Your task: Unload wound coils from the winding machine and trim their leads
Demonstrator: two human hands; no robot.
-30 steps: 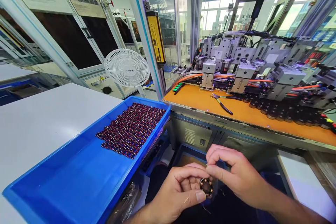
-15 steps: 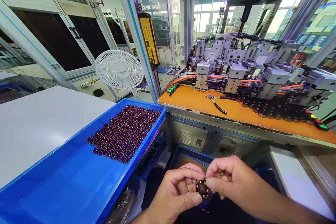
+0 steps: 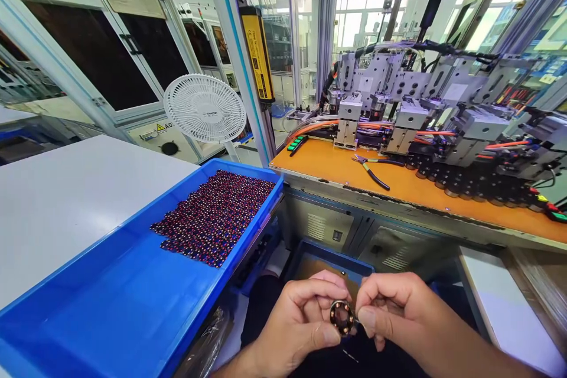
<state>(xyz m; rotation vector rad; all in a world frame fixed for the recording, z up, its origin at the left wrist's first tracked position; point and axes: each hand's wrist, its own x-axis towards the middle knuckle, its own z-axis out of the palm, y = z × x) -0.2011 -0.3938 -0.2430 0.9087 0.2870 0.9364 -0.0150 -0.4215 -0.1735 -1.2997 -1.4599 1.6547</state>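
Where the round part is: as the left hand [image 3: 305,319] carries it just above the person's lap, the small round part [image 3: 336,319] faces the camera, dark, with coppery dots around its rim.
Left fingers: clamped on the round part, the thumb on its lower edge and the other fingers curled behind and above it.
Right hand: the right hand [image 3: 398,313] comes in from the other side, its thumb at the right edge of the round part and its fingers bent close by; whether they pinch anything between them I cannot tell.
Beyond the hands: a blue bin [image 3: 354,266] sits low, partly hidden by the fingers, with a brown bottom and a tiny item too small to make out.
Blue tray: left of the hands, the long blue tray [image 3: 119,295] rests on a white desk [image 3: 88,171], with many small dark pieces [image 3: 217,218], speckled red and blue, packed toward its far end.
Orange desk: ahead, the orange desk [image 3: 328,159] carries pliers [image 3: 376,178] with spread handles, a green-buttoned strip [image 3: 296,144] at the left end, and a row of dark cylinders [image 3: 469,186] in front of a metal machine [image 3: 407,118].
Fan: behind the tray, a white fan [image 3: 205,109] stands beside a post bearing a yellow box [image 3: 257,56].
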